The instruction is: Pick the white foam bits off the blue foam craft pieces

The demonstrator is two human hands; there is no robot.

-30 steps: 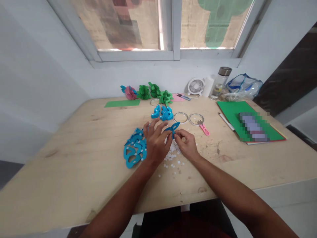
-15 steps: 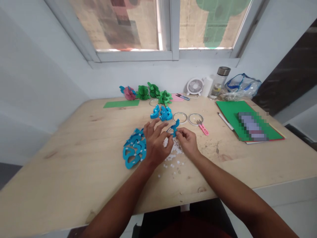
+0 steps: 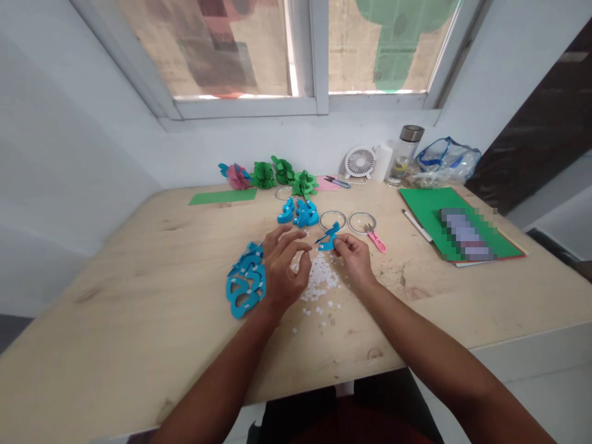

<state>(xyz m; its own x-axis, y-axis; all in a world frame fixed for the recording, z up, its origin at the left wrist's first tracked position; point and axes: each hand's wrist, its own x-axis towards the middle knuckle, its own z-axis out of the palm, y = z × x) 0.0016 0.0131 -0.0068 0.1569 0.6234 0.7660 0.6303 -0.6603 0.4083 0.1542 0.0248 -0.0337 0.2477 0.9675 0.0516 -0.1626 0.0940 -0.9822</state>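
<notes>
Between thumb and fingertips, my right hand pinches a folded blue paper cutout at its right end. My left hand is apart from that cutout, fingers curved and separated; whether a tiny scrap clings to a fingertip is too small to tell. Under and between the hands lies a scatter of small white paper squares. Beside my left hand rests a pile of blue looped paper cutouts, several bearing white squares. Beyond the hands are folded blue paper pieces.
Metal rings and pink-handled snips lie past my right hand. Green paper flowers and a small white fan line the wall. A glass bottle stands near a green folder with a pen beside it.
My left hand has drawn back leftward from the blue cutout, its fingers coming off it. My right hand keeps its pinch, and the cutout has tilted. The camera view has shifted slightly.
</notes>
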